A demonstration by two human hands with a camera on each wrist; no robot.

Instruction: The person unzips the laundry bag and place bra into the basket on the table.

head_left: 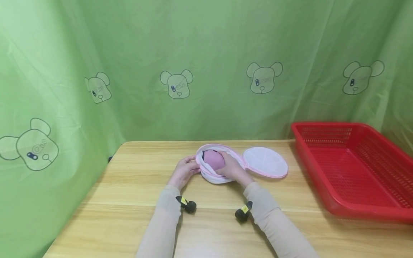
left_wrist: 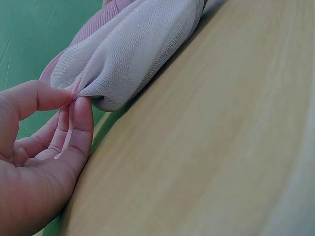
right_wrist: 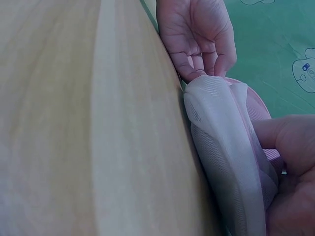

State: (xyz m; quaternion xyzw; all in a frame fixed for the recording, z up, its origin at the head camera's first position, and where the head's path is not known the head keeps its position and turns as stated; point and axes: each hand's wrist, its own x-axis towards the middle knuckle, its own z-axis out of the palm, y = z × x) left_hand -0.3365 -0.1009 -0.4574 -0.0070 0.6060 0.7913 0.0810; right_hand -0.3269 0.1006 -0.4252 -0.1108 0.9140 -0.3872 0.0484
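Note:
A white mesh laundry bag (head_left: 215, 178) with pink trim lies on the wooden table, its round lid (head_left: 265, 162) folded out to the right. Inside the bag's mouth is a rounded pink ribbed fabric item (head_left: 213, 159) with a dark edge; its exact kind is unclear. My left hand (head_left: 184, 170) pinches the pink-trimmed rim at the left between thumb and fingers, as the left wrist view shows close up. Reaching into the opening from the right, my right hand (head_left: 231, 167) grips the pink item, with thumb in front and fingers behind. Some right fingertips are hidden.
A large red plastic basket (head_left: 342, 204) stands on the right of the table (head_left: 142, 157). Green curtains (head_left: 213, 114) with bear-head prints hang behind and at both sides. Each wrist carries a small black camera (head_left: 191, 206).

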